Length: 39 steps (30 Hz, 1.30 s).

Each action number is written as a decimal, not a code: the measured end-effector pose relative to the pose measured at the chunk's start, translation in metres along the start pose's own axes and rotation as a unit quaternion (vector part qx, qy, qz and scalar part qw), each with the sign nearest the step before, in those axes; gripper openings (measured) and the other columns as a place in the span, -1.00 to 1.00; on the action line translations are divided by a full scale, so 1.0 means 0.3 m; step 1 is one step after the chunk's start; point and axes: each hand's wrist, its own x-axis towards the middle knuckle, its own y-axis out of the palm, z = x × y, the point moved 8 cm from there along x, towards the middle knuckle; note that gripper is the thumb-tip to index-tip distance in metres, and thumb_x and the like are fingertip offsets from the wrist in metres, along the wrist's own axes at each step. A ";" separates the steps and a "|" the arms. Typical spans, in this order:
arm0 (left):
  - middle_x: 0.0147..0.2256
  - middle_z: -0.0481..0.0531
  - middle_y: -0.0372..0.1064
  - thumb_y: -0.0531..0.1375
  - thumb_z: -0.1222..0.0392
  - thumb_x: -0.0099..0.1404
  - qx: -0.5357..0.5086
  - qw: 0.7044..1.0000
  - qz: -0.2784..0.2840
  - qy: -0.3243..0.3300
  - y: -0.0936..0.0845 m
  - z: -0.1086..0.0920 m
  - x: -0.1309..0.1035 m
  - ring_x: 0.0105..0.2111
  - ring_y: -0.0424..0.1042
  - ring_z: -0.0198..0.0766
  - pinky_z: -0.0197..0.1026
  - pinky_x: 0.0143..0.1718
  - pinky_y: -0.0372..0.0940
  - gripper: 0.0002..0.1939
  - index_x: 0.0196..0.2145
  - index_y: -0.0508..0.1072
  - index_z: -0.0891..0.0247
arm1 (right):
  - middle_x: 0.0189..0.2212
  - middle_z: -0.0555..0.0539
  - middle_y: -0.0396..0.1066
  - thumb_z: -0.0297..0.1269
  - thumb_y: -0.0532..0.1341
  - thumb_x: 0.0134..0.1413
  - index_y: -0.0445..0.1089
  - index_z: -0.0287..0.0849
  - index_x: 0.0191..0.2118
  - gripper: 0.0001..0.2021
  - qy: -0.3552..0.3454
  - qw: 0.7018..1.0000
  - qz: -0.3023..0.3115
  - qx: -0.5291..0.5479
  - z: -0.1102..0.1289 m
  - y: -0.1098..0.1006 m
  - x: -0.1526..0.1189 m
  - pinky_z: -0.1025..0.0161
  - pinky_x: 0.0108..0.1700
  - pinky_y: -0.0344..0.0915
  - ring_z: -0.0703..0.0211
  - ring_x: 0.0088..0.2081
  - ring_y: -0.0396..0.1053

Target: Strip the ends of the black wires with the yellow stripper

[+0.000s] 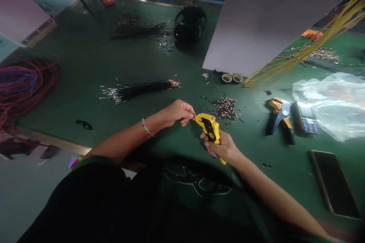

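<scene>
My right hand (221, 146) is wrapped round the handles of a yellow and black wire stripper (209, 127), its jaws pointing left. At the tip of those jaws, my left hand (181, 112) is closed in a pinch; whatever it holds is too small to make out. Just beyond the tool lies a heap of small copper-coloured and dark pieces (226, 108), with black bits scattered round it. To the left, past my left hand, a bundle of black wires (139, 90) rests on the green table (76, 72), with silvery ends on the left and copper-coloured ends on the right.
On the right are orange-handled pliers (281, 115), a keypad phone (307, 117), a smartphone (335, 184) and clear plastic (333, 102). Tape rolls (232, 78) sit below a pale panel (251, 19) near yellow wires (299, 57). A black headset (189, 24) and red cables (25, 87) lie farther out.
</scene>
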 end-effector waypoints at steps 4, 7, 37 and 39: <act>-0.77 -0.12 0.24 0.19 0.39 0.05 0.006 1.000 -0.003 0.006 -0.013 0.005 0.000 -0.75 0.15 -0.48 -0.34 -0.61 0.17 -0.94 -0.50 0.49 0.38 | -0.60 0.11 0.26 -0.22 0.35 -0.09 0.31 -0.23 -0.23 -0.68 -0.030 0.998 0.032 0.036 0.009 -0.003 0.005 0.31 -0.65 0.17 0.36 -0.68 0.18; -0.74 -0.11 0.27 0.19 0.40 0.04 0.004 1.000 -0.016 0.010 -0.023 0.005 -0.007 -0.74 0.16 -0.49 -0.33 -0.59 0.18 -0.93 -0.49 0.49 0.38 | -0.60 0.09 0.27 -0.21 0.35 -0.06 0.32 -0.22 -0.22 -0.69 -0.050 0.996 0.040 0.066 0.016 -0.014 0.006 0.27 -0.63 0.18 0.33 -0.67 0.19; -0.66 -0.08 0.27 0.15 0.33 0.18 0.351 0.905 -0.188 0.148 -0.037 -0.178 -0.149 -0.55 0.27 -0.34 -0.31 -0.49 0.09 -0.89 -0.45 0.47 0.27 | -0.43 0.01 0.32 -0.29 0.27 -0.12 0.30 -0.20 -0.06 -0.58 -0.099 0.988 -0.102 -0.060 0.156 0.022 -0.063 0.20 -0.39 0.25 0.22 -0.48 0.27; -0.59 -0.04 0.30 0.19 0.37 0.16 0.347 0.910 -0.191 0.126 -0.042 -0.149 -0.127 -0.44 0.34 -0.29 -0.31 -0.43 0.14 -0.91 -0.45 0.47 0.28 | -0.42 -0.02 0.33 -0.30 0.21 -0.09 0.29 -0.19 -0.07 -0.62 -0.138 0.964 -0.157 -0.166 0.200 0.031 -0.074 0.19 -0.35 0.26 0.18 -0.43 0.28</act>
